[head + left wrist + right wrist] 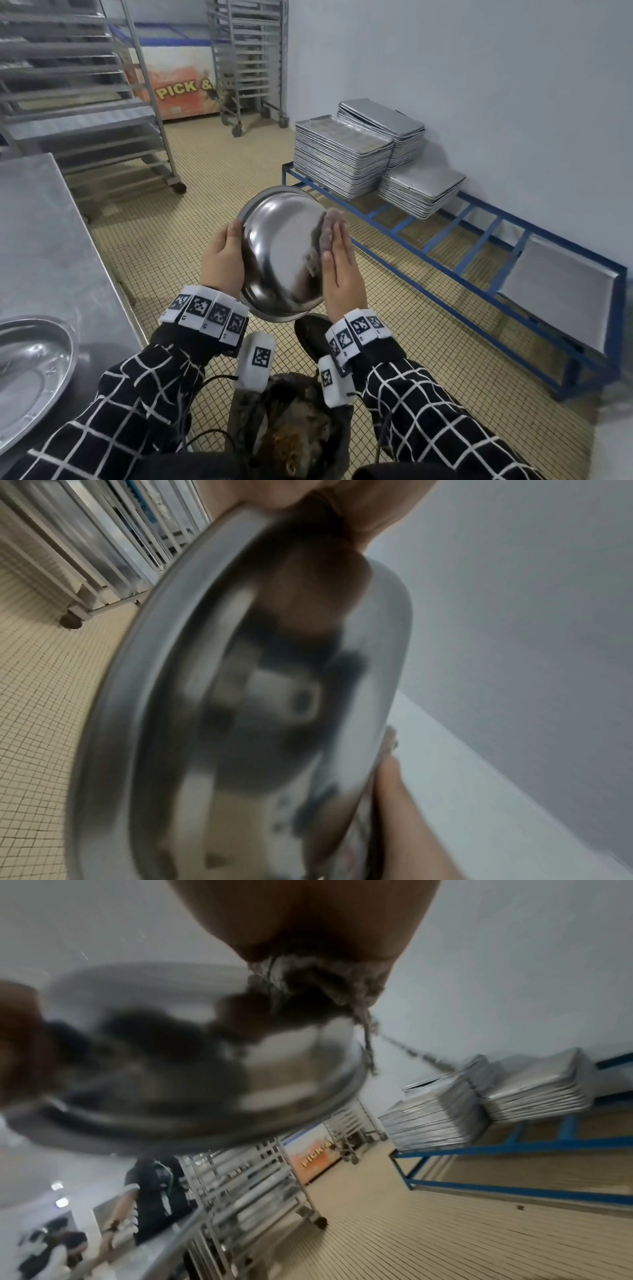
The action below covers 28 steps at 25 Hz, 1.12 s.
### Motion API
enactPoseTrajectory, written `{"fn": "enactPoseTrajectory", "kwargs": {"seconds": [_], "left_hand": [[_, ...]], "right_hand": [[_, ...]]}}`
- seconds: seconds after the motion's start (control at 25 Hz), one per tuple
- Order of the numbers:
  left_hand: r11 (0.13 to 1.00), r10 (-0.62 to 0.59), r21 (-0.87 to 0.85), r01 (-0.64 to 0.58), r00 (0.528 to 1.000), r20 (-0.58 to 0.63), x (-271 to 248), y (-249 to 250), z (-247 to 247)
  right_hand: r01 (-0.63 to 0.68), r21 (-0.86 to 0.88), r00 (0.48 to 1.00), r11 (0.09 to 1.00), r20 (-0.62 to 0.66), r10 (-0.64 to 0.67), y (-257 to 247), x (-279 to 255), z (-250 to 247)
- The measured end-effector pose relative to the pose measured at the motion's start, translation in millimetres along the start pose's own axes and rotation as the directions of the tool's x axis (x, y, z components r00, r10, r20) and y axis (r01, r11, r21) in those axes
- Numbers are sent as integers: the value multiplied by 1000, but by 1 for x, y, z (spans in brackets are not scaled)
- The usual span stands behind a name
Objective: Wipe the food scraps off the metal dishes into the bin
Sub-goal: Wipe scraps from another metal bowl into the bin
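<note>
- Stainless steel: a round metal dish [284, 250] is being held in the air, tilted nearly on edge with its hollow side turned away from the head camera, directly above the bin [294, 428].
- The left hand [222, 260] is gripping the dish's left rim, thumb lying on the outer face and fingers wrapping behind the edge; in the left wrist view the rim [143, 696] is sitting in the grip at the top of the frame.
- The right hand [340, 267] is lying flat with fingers straight and together, pressing a greyish cloth [330, 228] against the right side of the dish. The right wrist view is showing the cloth [308, 988] bunched under the palm on the metal, with a frayed strand hanging loose.
- The bin is standing on the tiled floor [205, 178] just below the wrists and is holding brown food scraps [298, 442].
- A second metal dish [30, 373] is resting upside-up on the steel desk [51, 240] at the left.
- Stacked baking trays [342, 157] are sitting on a blue frame rack [445, 240] along the right wall; wheeled tray trolleys [85, 102] are standing at the left and at the rear.
- Both wrist views are blurring; the dish's inner surface cannot be judged for residue.
</note>
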<state>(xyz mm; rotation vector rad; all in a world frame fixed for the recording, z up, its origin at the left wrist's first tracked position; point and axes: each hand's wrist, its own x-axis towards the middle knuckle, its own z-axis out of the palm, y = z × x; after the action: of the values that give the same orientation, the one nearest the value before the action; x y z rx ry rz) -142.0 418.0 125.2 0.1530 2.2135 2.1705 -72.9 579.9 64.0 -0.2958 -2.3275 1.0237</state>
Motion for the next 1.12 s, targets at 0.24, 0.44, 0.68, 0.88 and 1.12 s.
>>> {"fn": "enactPoseTrajectory", "kwargs": {"seconds": [0.24,0.44,0.68,0.88,1.12], "left_hand": [[1000,-18,-18,17,1000,-11,-5,1,5],[998,-27,-48,31,997,76,-14,-5,15],[985,-106,-128,111,993,52,-15,-4,12],[987,-103,-122,105,994,21,-11,-6,15],[999,-34,-5,35,997,65,-9,-15,18]], "right_hand": [[70,-52,990,996,127,-63,-6,-48,23],[160,-40,987,986,18,-160,-43,-21,15],[-63,82,991,995,-110,71,-2,0,-14],[-3,-6,999,1000,-36,3,6,-44,5],[210,-76,977,975,-8,-211,-36,-30,13]]}}
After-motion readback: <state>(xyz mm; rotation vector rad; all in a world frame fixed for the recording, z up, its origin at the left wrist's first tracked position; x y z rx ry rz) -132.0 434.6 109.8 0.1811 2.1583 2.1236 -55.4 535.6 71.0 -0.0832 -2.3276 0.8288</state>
